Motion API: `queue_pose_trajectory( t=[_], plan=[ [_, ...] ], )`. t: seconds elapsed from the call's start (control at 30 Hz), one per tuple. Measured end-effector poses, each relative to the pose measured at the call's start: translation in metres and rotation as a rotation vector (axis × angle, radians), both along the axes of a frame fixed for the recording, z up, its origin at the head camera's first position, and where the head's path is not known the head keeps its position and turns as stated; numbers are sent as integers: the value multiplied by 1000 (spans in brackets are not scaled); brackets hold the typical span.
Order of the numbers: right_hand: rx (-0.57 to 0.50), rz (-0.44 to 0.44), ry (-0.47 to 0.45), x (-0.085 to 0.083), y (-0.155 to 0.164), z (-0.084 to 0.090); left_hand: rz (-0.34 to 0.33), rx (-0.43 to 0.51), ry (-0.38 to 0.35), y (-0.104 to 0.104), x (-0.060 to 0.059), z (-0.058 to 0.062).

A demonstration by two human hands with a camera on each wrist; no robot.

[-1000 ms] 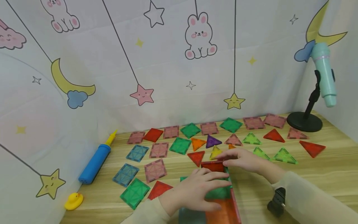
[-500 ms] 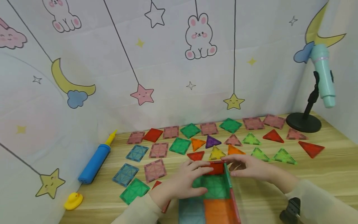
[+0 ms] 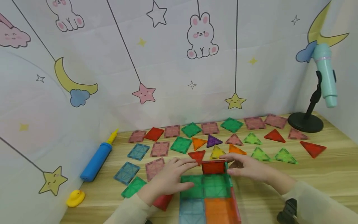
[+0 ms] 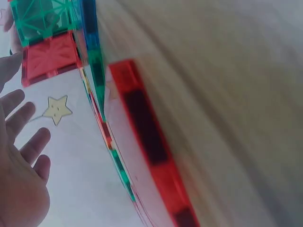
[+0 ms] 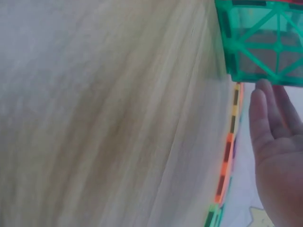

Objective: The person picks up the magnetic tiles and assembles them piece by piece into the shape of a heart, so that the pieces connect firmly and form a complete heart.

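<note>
A box of magnetic tiles stands near the table's front edge, with green floor tiles (image 3: 216, 186), a blue one (image 3: 191, 211) and an orange one (image 3: 221, 211). A red tile (image 3: 213, 167) stands upright as its back wall, and a green and red side wall (image 3: 231, 186) rises on the right. My left hand (image 3: 179, 174) lies spread and flat at the box's left edge, holding nothing; the left wrist view shows its fingers (image 4: 21, 125) apart beside a red tile (image 4: 147, 142). My right hand (image 3: 237, 166) rests with straight fingers against the right wall's far corner, next to a green tile (image 5: 265, 42).
Loose square and triangle tiles lie in rows behind the box, among them a red triangle (image 3: 197, 155) and a pink square (image 3: 154, 167). A blue pump (image 3: 96, 161) and a yellow duck (image 3: 75, 198) lie at the left. A black stand (image 3: 305, 122) holds a teal device at the back right.
My left hand slid left off the box's floor, uncovering the green tiles. My right hand stayed at the right wall's far corner.
</note>
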State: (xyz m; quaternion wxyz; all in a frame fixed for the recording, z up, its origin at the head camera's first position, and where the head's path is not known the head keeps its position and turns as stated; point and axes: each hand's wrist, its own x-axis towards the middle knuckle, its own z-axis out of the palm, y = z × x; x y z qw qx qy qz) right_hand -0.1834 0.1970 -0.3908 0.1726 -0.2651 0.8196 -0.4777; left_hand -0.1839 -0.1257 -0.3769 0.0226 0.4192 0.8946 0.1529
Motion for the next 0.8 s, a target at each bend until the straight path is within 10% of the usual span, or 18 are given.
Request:
queue_pose_trajectory(
  t=[0.4,0.8],
  plan=[
    [-26,2,-71,1,0,0,147,-113,-267,-55,1,-6],
    [-21,4,-65,0,0,-8,113,-230,-284,-78,12,-6]
  ],
)
